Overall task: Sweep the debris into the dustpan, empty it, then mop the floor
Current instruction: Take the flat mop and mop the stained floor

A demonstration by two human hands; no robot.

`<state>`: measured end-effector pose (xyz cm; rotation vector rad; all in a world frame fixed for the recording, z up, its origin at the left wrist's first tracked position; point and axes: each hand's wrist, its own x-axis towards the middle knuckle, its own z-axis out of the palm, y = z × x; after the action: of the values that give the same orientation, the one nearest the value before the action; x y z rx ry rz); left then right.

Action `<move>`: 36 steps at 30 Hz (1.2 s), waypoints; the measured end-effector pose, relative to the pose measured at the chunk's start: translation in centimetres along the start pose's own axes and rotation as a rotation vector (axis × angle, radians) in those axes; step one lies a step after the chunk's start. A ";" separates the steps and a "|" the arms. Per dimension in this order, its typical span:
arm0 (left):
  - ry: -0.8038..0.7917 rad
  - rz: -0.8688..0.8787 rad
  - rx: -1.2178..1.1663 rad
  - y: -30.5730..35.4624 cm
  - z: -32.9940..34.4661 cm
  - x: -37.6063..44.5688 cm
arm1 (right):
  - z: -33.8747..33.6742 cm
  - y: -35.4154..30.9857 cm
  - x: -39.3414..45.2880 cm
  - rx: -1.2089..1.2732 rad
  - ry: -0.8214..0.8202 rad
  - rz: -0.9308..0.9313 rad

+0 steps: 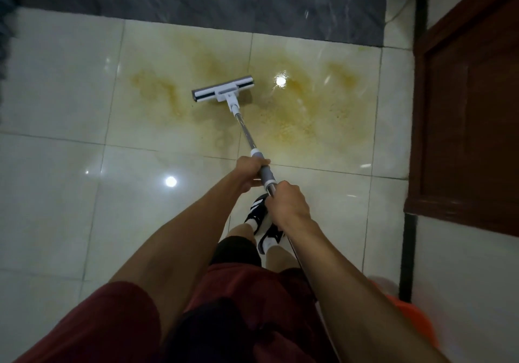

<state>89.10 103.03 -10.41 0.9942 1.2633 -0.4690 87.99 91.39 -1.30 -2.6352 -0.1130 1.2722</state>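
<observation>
I had both hands clamped on the mop [247, 132] pole, left hand [250, 174] ahead of right hand [289, 205] for leverage, its head flat on the floor [56, 110] inside the yellow stain [303, 115], where scrubbing was needed.

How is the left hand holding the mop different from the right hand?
The left hand grips lower down, on the grey sleeve of the mop handle, while the right hand grips higher up, on the bare metal part. The left hand is farther from the body; the right hand is closer, above the shoes. Both are closed around the same handle.
</observation>
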 end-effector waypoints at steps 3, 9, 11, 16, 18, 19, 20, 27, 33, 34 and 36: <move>0.052 0.010 -0.062 -0.9 -1.2 -1.2 | 1.0 0.1 -0.6 -0.036 0.002 -0.063; 0.150 0.039 -0.188 -2.8 -5.1 -2.7 | 2.8 -1.6 -2.2 -0.108 -0.022 -0.206; 0.181 0.037 -0.220 -3.3 -6.6 -3.1 | 3.3 -2.5 -2.8 -0.125 -0.046 -0.253; 0.231 0.063 -0.306 -3.8 -11.2 -4.0 | 4.6 -6.0 -4.1 -0.178 -0.100 -0.338; 0.243 0.071 -0.333 -3.4 -13.6 -4.2 | 5.0 -8.3 -4.6 -0.184 -0.129 -0.356; 0.246 0.073 -0.341 -3.2 -14.9 -4.2 | 5.3 -9.6 -4.8 -0.186 -0.139 -0.359; 0.248 0.074 -0.347 -2.8 -16.3 -4.0 | 5.7 -11.1 -4.9 -0.191 -0.145 -0.363; 0.256 0.058 -0.370 1.5 -29.5 0.0 | 10.9 -24.1 -3.5 -0.213 -0.134 -0.368; 0.228 0.057 -0.357 8.0 -42.1 5.5 | 16.3 -37.7 -0.4 -0.158 -0.079 -0.305; 0.222 0.069 -0.352 9.0 -43.9 6.4 | 17.0 -39.7 0.3 -0.142 -0.071 -0.296; 0.204 0.097 -0.337 11.0 -46.9 8.5 | 18.1 -43.2 2.0 -0.102 -0.059 -0.267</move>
<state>73.46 149.31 -13.61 0.8251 1.4136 -0.0742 76.06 136.68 -4.10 -2.5562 -0.5341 1.2817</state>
